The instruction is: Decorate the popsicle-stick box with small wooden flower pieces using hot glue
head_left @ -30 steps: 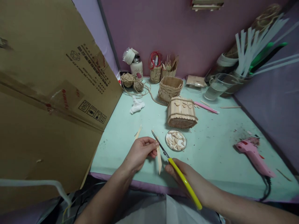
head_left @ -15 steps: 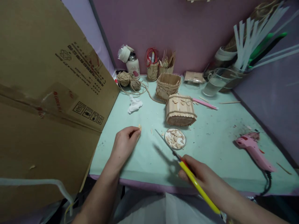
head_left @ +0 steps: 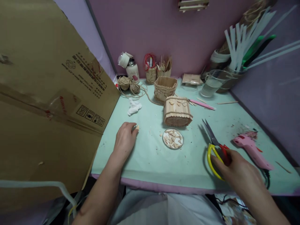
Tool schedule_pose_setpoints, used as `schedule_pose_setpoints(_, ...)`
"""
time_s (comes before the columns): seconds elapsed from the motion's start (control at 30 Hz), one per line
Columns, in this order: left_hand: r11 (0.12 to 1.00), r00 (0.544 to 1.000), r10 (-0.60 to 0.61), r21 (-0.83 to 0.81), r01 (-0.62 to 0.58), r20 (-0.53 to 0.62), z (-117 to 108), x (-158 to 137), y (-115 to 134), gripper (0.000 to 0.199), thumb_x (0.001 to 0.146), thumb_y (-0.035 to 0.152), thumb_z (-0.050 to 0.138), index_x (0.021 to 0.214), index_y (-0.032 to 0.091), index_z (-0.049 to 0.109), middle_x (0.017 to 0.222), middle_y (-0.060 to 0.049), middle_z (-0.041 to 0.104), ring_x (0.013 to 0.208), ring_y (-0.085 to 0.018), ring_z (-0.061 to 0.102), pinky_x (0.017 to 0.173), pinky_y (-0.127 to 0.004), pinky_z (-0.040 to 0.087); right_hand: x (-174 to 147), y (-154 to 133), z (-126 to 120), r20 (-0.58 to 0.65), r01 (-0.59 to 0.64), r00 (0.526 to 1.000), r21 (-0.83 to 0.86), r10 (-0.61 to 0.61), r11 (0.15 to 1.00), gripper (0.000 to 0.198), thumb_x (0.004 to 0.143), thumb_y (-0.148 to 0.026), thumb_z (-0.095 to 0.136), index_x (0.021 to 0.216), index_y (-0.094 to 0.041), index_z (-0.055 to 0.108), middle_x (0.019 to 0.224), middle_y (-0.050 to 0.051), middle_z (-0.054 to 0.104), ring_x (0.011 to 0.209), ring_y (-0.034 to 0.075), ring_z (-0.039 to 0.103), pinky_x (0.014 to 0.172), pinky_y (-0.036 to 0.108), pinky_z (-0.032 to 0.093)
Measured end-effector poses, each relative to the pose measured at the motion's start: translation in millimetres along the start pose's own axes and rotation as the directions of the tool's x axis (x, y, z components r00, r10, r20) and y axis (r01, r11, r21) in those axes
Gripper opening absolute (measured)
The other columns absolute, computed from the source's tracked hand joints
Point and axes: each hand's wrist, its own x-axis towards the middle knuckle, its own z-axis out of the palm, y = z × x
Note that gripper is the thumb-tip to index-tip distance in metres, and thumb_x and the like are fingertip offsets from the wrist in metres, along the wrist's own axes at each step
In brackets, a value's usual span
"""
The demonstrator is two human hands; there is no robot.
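Scissors (head_left: 217, 143) with red and yellow handles are gripped in my right hand (head_left: 236, 165), low over the right side of the table; their blades point away from me and stand slightly apart. My left hand (head_left: 125, 136) rests on the table at left, its thumb and fingers pinching a small wood chip (head_left: 137, 127). Between my hands lies a round dish (head_left: 172, 147) of cut wood chips. Just behind it a wooden stick box (head_left: 177, 109) rests on its side, trimmed with twine and a few chips. Behind that stands a second, open-topped box (head_left: 164, 91).
A pink glue gun (head_left: 254, 151) lies at far right with its cord. Twine balls (head_left: 127, 84), a bottle (head_left: 132, 68) and a crumpled tissue (head_left: 134, 107) are at left. A plastic cup (head_left: 212, 84) and pink pen (head_left: 202, 104) sit back right. A cardboard box (head_left: 58, 109) walls the left.
My right hand has carried the scissors from near the dish out to the right, and they have turned to point away from me. My left hand stays nearly in place, still pinching the chip.
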Motion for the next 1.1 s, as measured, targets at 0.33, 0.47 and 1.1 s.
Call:
schedule_pose_setpoints(0.33,0.989,0.978,0.140,-0.075,-0.130,0.157,11,9,21,0.014,0.084,0.022,0.059,0.093,0.018,0.069,0.092,-0.008,0.065,0.091,-0.025,0.060,0.082,-0.037,0.046,13,-16,5,-0.033,0.053,0.998,-0.084,-0.056,0.995,0.026,0.085,-0.046,0.048,0.082,-0.021,0.054,0.065,0.007,0.058,0.056,0.025,0.055,0.050,0.033,0.037)
schedule_pose_setpoints(0.47,0.988,0.967,0.150,-0.079,-0.136,0.206,20,12,26,0.011,0.084,0.017,0.056,0.087,0.018,0.066,0.092,-0.009,0.063,0.091,-0.024,0.058,0.080,-0.035,0.045,11,-11,14,-0.120,0.188,0.968,-0.239,-0.221,0.953,0.034,0.089,-0.039,0.048,0.101,-0.009,0.061,0.082,0.018,0.064,0.074,0.032,0.060,0.065,0.038,0.043)
schedule_pose_setpoints(1.1,0.837,0.995,0.051,-0.547,0.004,0.086,24,8,22,0.005,0.076,0.018,0.058,0.076,0.020,0.062,0.071,0.002,0.064,0.066,-0.013,0.055,0.064,-0.025,0.041,27,-161,29,0.087,0.741,0.637,-0.343,-0.766,0.577,0.019,0.087,-0.009,0.055,0.077,-0.015,0.070,0.081,0.009,0.064,0.087,0.025,0.048,0.080,0.041,0.025)
